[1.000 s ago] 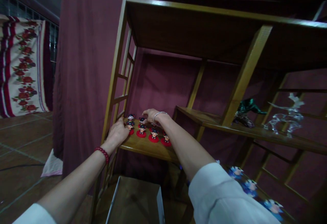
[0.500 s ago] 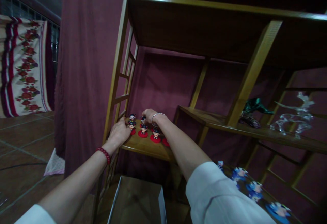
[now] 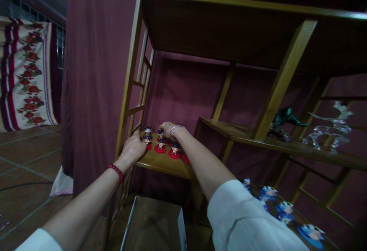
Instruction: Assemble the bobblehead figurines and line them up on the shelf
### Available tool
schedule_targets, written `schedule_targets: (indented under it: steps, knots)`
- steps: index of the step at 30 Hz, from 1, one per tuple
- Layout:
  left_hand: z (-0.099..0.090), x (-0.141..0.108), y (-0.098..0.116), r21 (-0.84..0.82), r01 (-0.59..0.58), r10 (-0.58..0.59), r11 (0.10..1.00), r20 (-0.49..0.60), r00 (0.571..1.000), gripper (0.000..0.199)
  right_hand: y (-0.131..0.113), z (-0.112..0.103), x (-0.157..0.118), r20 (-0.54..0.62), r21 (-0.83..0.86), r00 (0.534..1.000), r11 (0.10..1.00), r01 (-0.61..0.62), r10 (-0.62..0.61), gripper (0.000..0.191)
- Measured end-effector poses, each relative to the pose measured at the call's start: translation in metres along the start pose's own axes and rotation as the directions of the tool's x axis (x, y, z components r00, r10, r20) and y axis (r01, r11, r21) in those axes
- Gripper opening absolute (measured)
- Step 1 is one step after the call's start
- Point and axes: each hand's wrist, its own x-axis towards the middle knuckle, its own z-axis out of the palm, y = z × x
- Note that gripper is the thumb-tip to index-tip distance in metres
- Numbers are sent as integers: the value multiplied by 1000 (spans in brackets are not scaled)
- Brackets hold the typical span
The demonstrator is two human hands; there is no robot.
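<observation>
Several small black-haired figurines on round red bases stand in rows on a wooden shelf (image 3: 160,167). My left hand (image 3: 133,148), with a red bead bracelet at the wrist, is closed at the left end of the rows. Its fingers bend against the front-left figurine (image 3: 147,141), their tips partly hidden. Over the back row, my right hand (image 3: 167,128) wears a silver bangle and has its fingers closed on a back-row figurine (image 3: 161,133). In the front row are a middle figurine (image 3: 161,144) and another figurine (image 3: 174,149); my right forearm partly covers one further right.
Below the shelf stands an open box (image 3: 155,220). Blue-and-white figurines (image 3: 284,211) occupy a lower right level. A clear glass animal (image 3: 328,132) and a dark green ornament (image 3: 285,119) sit on the right shelf. A slatted frame side (image 3: 134,94) borders my left hand.
Both hands stay almost in the same place at the figurines. The whole view has shifted very slightly; no figurine has visibly changed position.
</observation>
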Motion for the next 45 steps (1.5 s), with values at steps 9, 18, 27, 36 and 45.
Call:
schedule_targets:
  steps: [9,18,27,36,45]
  knots:
    - [2,1,-3,18,-3,3,1000,-2,1000,52,15,-16,-22,9,30,1000,1000,-4,4,44]
    - [-2,-3,0,20,-10,10,1000,12,1000,51,55,-26,-38,26,-259,981,950,-177,190,42]
    - [-3,-5,1,63,-18,17,998,14,1000,47,65,-3,-32,129,-268,957,938,-220,261,48]
    - [-2,-4,1,89,-22,21,996,13,1000,44,67,15,-29,158,-255,943,935,-246,292,47]
    - [-2,-4,1,98,-14,13,995,15,1000,45,66,13,-38,66,-138,955,950,-280,291,52]
